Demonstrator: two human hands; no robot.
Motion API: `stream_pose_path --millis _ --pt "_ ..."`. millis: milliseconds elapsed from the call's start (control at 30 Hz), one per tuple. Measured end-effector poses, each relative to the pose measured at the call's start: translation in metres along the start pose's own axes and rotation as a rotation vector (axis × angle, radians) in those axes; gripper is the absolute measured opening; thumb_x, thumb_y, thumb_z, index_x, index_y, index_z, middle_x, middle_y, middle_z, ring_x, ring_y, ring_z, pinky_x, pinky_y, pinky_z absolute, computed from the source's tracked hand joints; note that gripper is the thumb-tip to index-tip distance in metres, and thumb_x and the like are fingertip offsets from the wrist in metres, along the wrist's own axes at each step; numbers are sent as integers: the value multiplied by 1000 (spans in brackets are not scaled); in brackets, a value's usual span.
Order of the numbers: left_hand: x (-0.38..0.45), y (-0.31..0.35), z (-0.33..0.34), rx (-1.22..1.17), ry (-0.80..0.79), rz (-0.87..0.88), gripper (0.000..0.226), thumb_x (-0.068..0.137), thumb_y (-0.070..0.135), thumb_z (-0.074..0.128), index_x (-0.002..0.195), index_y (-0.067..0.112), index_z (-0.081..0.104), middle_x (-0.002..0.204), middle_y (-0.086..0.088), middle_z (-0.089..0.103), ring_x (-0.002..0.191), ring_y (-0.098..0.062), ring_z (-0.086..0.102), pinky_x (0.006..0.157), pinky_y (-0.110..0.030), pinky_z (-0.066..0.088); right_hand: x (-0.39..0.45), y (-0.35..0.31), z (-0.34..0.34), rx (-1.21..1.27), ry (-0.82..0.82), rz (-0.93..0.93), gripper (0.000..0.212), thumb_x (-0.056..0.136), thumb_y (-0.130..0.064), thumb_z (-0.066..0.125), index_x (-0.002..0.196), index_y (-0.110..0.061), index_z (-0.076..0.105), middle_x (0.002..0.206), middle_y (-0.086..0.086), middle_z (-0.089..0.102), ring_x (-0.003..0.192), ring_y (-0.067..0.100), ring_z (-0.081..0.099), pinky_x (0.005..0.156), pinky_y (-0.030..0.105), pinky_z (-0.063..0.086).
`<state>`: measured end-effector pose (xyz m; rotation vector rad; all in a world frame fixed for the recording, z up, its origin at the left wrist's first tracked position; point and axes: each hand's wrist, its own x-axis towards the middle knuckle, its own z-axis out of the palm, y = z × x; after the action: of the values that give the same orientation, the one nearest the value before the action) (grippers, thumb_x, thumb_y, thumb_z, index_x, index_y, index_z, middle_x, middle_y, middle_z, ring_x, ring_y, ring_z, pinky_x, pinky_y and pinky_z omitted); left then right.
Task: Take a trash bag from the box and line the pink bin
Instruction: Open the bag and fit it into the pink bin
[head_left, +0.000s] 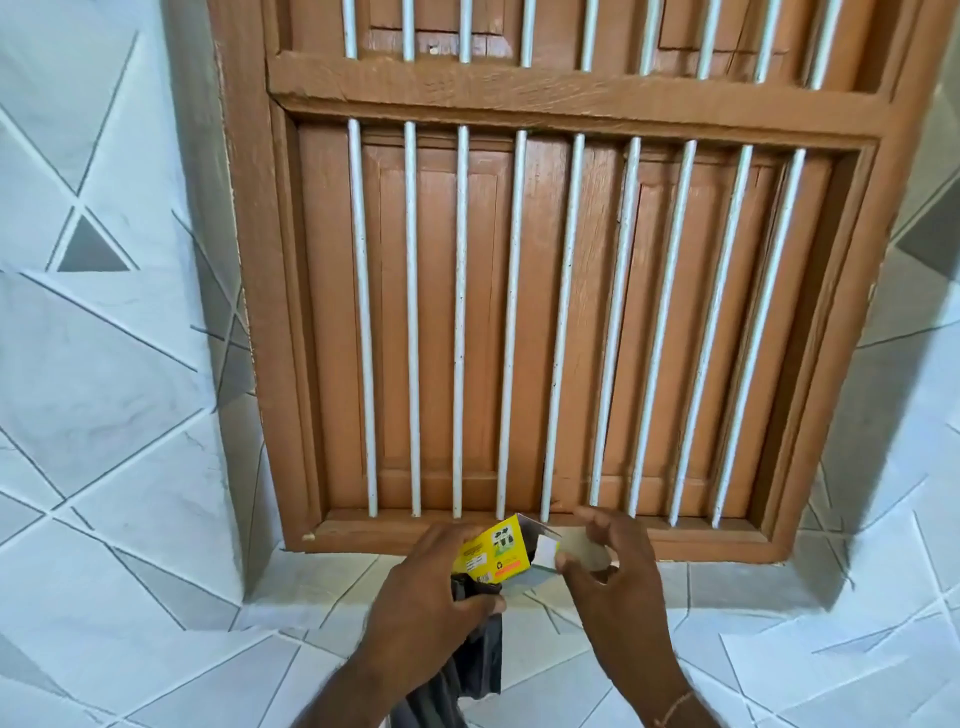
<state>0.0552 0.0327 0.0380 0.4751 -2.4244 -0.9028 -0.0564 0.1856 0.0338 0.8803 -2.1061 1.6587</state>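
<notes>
Yellow box (493, 553) between hands (bag (480, 660) below)

A brown wooden window with white bars

The window (545, 312) fills the far middle. White bars (460, 322) run up and down across closed wooden shutters (436, 322). Tiled wall (104, 364) with grey triangles sits left and right. A tiled ledge (311, 649) lies near.

blocked: wooden window frame (545, 312) with white bars (511, 322) rises right behind the yellow box (493, 553) | gaps between bars narrow, shutters behind shut | side walls (104, 364) close in left and right of the box | free: tiled sill (727, 623) bare either side of the box, probably passable | box flanked by both hands, dark bag (478, 660) hanging below
</notes>
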Motion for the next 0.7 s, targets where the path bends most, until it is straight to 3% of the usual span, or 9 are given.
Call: stream_pose_path --millis 100,167,300,367,467,700 --pt "3 12 9 43 2 16 64 72 49 78 126 47 43 116 31 45 105 3 48 91 -15 44 6 10 -7 17 84 40 64 65 -4 84 113 -32 52 117 -5 50 107 6 49 84 25 49" --pt "4 16 13 58 2 14 65 72 49 78 127 47 42 113 31 43 104 3 46 89 -15 43 7 12 -8 153 104 142 66 64 -5 85 115 -30 51 114 -4 56 104 9 57 80 29 54" --pt "6 20 17 75 18 29 66 69 51 79 126 45 46 117 27 50 105 1 51 91 -22 49 -1 6 -3 360 20 156 44 76 -1 75 103 -31 58 100 -7 70 91 3 67 79 21 58" --pt "7 22 16 107 27 43 66 69 51 78 126 43 47 117 25 52 106 -1 52 91 -23 49 -6 5 3 333 -28 112 30 83 -8 70 103 -29 64 99 -10 72 96 2 66 84 20 56" --pt "8 24 15 160 33 63 67 70 52 76 129 45 45 119 25 52 107 -3 54 89 -20 46 -8 5 7 255 -10 72 24 86 -16 67 95 -38 63 97 -18 69 99 -1 62 80 11 53" --pt "5 28 14 261 48 106 67 74 54 72 132 46 40 126 24 48 110 -3 54 84 -15 42 -5 4 17 261 72 163 17 87 -1 62 85 -18 64 89 0 69 88 0 61 66 3 48"
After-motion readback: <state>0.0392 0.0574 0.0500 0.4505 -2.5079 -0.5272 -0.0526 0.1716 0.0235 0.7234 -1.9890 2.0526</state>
